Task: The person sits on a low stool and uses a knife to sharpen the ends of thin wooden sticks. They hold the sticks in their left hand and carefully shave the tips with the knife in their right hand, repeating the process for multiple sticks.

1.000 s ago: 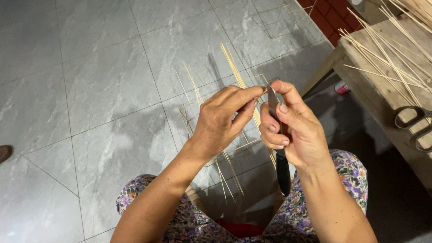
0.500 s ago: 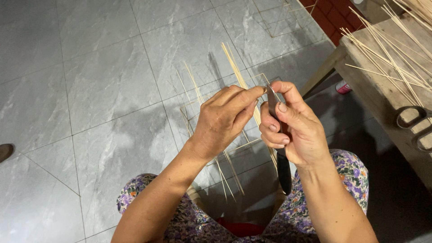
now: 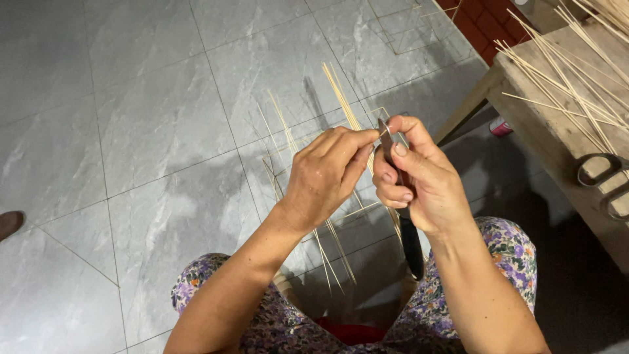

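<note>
Above the lap, between the two hands, a thin pale bamboo sliver (image 3: 379,135) is being worked against a knife blade (image 3: 384,139). The left hand (image 3: 324,177) is pinching the sliver's near end between thumb and bent fingers, closed narrow around it. The right hand (image 3: 419,180) is gripping the knife, fist shut around its dark handle (image 3: 411,246), which is pointing back toward the body, while the thumb is pressing up near the short blade. The sliver is so fine that its full length is hard to follow; only the part at the blade is showing clearly.

Judging from this, the step is going best with the blade kept at a shallow angle, the right thumb steadying it, and the left hand drawing the sliver evenly so it does not snap or wander off the edge. Fingertips are sitting very close to the blade, so a slow, light pull seems wise.

Below the hands, on the grey tiled floor (image 3: 151,131), more slivers (image 3: 341,98) are lying loose, some fanned and crossing each other. The person's knees, in floral purple fabric (image 3: 511,252), are framing the bottom of the view. To the right, a wooden counter (image 3: 563,141) is carrying a spread of long sticks (image 3: 563,72), with dark scissor handles (image 3: 606,180) at its edge.
</note>
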